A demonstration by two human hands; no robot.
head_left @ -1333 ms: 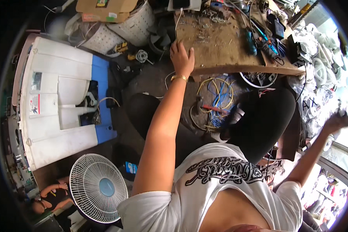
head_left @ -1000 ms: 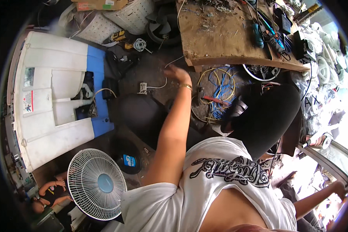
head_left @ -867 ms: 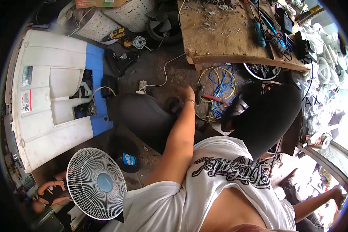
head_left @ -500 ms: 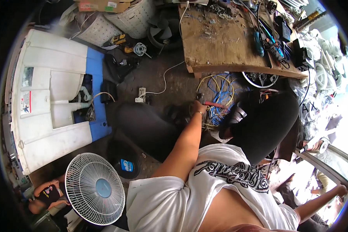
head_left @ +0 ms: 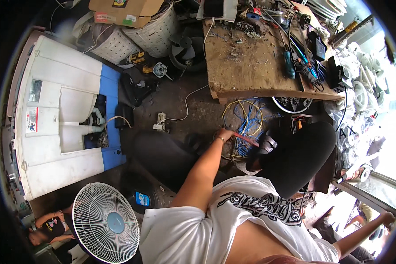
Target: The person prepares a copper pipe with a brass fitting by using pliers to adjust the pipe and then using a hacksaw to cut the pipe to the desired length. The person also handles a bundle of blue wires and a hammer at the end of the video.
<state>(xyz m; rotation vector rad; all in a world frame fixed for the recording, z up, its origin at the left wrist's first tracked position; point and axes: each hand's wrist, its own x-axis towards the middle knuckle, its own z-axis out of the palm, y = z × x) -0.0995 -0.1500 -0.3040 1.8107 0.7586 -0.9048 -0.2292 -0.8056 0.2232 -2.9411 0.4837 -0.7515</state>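
Observation:
My left hand (head_left: 225, 134) is closed round a tool with a long red handle (head_left: 247, 140), low over the floor between my knees. The handle points right, toward my foot; its other end is hidden in my hand. Beneath and beyond it lies a loose tangle of blue and yellow wires (head_left: 246, 118). Out at the far right, my right hand (head_left: 387, 218) is a small rounded shape beside a metal-edged glass frame (head_left: 380, 193). Its fingers look curled, and I cannot make out what they hold.
A wooden bench (head_left: 246, 66) with tools and metal scraps stands ahead. To the left are a white-and-blue plastic casing (head_left: 44, 158) and a fan (head_left: 105, 222). A power strip (head_left: 161, 121) trails a cord. Another person (head_left: 53, 226) is at the lower left.
My left hand has shifted slightly left and down, and the red handle now tilts more steeply. The whole view has tipped, so the bench sits lower. My right hand has stayed at the far right.

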